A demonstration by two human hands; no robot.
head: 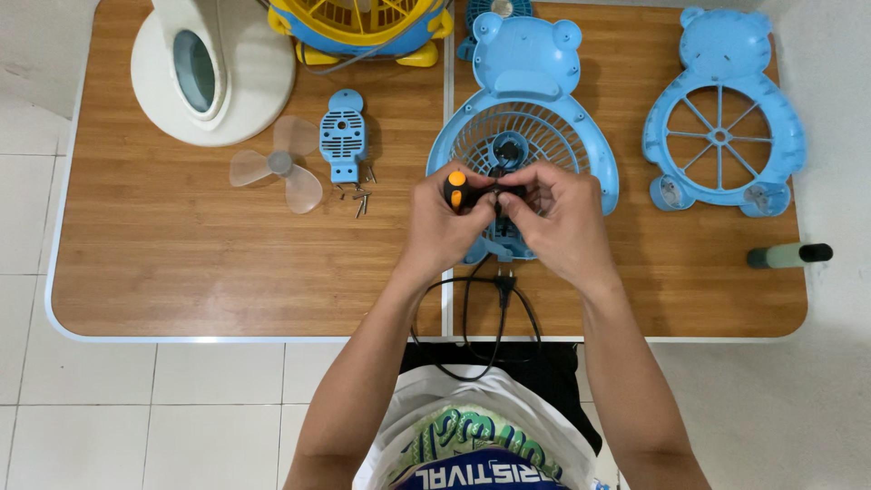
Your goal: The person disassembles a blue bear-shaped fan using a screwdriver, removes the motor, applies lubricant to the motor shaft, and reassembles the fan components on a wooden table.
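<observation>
- The left hand [442, 220] and right hand [553, 220] meet over the table's [181, 272] middle seam, forearms rising from the near edge, wrists bent inward, knuckles up.
- The left hand is curled tight round a screwdriver [456, 191]; its orange-and-black handle end shows above the thumb.
- The right hand's fingers are pinched narrow on the dark shaft or a small part where the hands meet; which one I cannot tell.
- Both hands hover just over the lower edge of a blue bear-shaped fan body [522, 118], which lies flat with its round grille and dark motor hub showing.
- One black cord [472, 318] with a two-pin plug [504, 279] loops off the near table edge below the hands.
- Blue bear-shaped pieces: two, the body under the hands and a front grille [721, 118] with spokes, well apart at the right.
- One small blue motor cover [344, 136] lies left of the body, and a little heap of screws [361, 195] just below it; their number is too small to count.
- One clear three-bladed propeller [279, 166] lies left of the cover.
- One white fan base [213, 68] stands at the far left corner.
- One yellow-and-blue fan [363, 27] sits at the far edge, partly cut off.
- One green-and-black cylinder [789, 255] lies at the right edge.
</observation>
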